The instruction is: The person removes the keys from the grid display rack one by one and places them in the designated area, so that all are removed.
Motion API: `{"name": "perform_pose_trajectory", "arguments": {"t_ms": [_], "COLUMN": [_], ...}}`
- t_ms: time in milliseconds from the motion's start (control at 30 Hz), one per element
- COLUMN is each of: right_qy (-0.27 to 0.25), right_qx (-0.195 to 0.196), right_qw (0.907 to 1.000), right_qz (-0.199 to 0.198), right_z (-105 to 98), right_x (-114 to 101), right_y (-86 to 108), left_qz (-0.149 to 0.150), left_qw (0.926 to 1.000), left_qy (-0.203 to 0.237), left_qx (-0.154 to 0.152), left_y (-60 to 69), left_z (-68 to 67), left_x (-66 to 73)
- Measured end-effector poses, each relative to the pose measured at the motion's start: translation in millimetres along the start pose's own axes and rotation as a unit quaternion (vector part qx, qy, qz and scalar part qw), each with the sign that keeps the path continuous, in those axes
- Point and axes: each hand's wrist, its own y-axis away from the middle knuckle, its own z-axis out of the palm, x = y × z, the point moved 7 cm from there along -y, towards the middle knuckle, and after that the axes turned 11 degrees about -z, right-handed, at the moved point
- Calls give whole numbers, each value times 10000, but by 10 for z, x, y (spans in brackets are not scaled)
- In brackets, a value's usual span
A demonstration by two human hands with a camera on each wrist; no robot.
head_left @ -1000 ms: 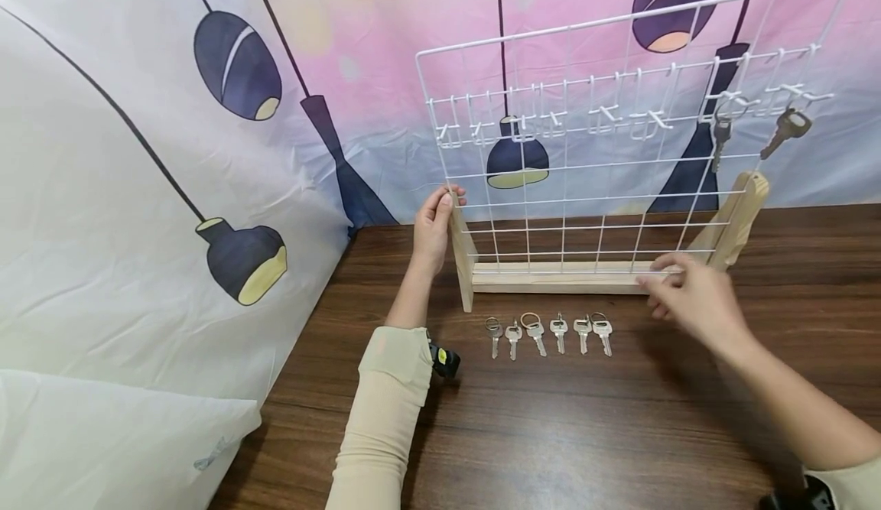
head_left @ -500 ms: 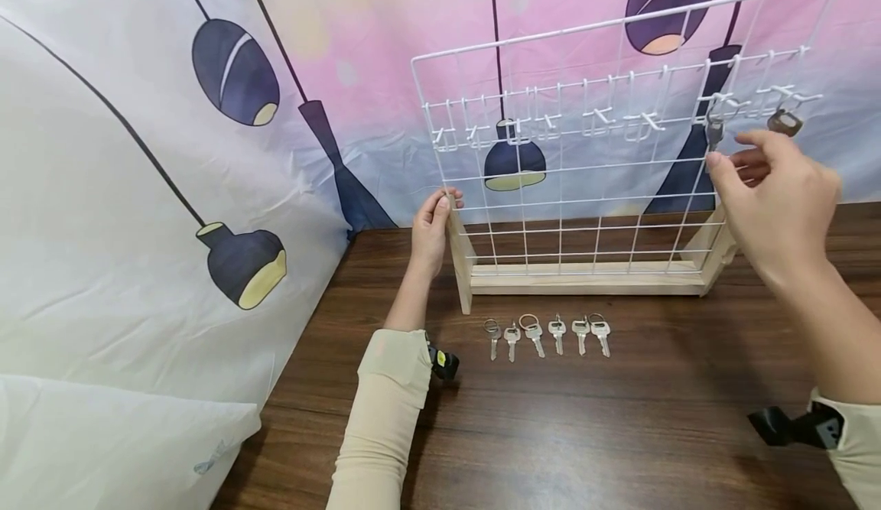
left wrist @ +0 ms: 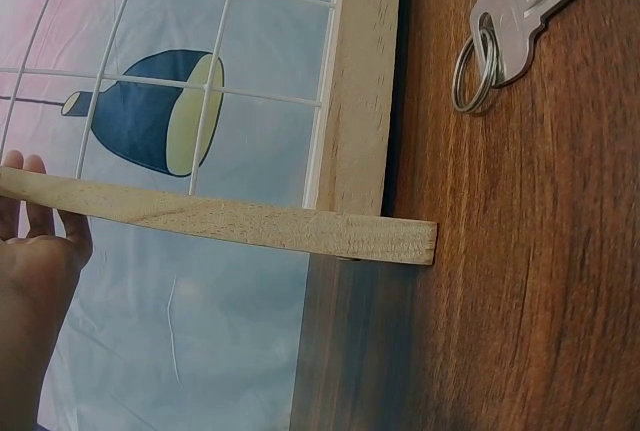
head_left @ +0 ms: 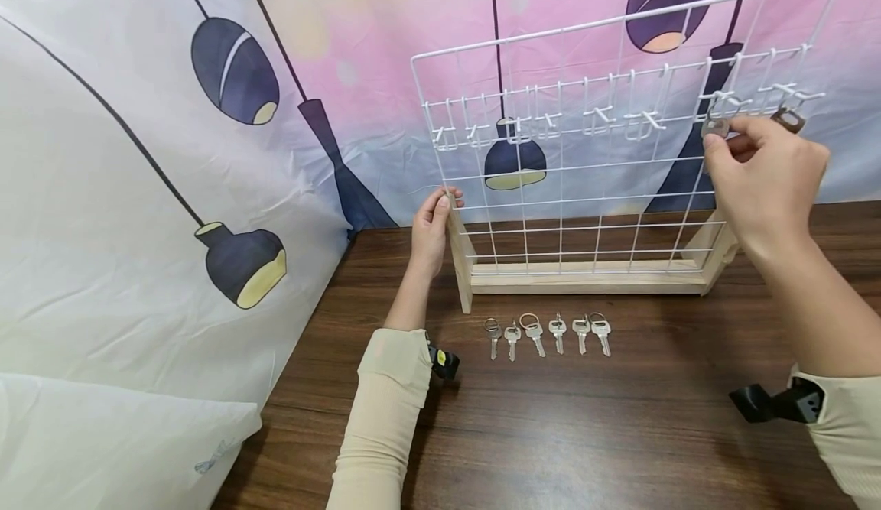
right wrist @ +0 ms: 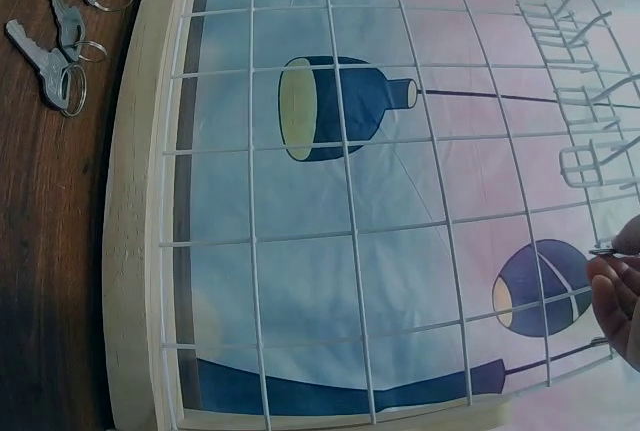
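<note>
My left hand (head_left: 430,233) grips the top of the left wooden upright (head_left: 460,258) of a rack. The rack's white wire grid (head_left: 560,196) stands tilted and carries a row of white hooks (head_left: 600,116). With thumb and fingers my right hand (head_left: 769,181) pinches a key (head_left: 716,128) by its head, just below a hook at the right. Its blade is hidden by the hand. Behind the knuckles, another key (head_left: 789,118) hangs from the rightmost hook. In the right wrist view only the fingers (right wrist: 618,286) and a thin edge of the pinched key show.
Several silver keys (head_left: 557,328) with rings lie in a row on the brown wooden table (head_left: 551,433), in front of the rack's wooden base bar (head_left: 585,284). A printed cloth (head_left: 330,36) hangs behind. White fabric (head_left: 103,449) covers the left side.
My right hand has risen from the base bar to the hooks at the upper right and now pinches a hanging key. The left hand keeps its hold on the upright.
</note>
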Motion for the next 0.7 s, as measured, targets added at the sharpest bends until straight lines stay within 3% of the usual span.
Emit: {"name": "perform_pose_trajectory", "arguments": {"t_ms": [367, 700], "right_qy": [-192, -470], "right_qx": [432, 549], "right_qw": [9985, 9974], "right_qz": [-286, 20], "right_z": [-68, -119], "right_x": [-44, -39], "right_y": [22, 1], "left_qz": [-27, -3], "left_qw": [9999, 10000], "left_qy": [102, 83], "left_qx": [-4, -16], "left_y": [9, 7], "left_z": [-2, 8], "left_x": [6, 6]}}
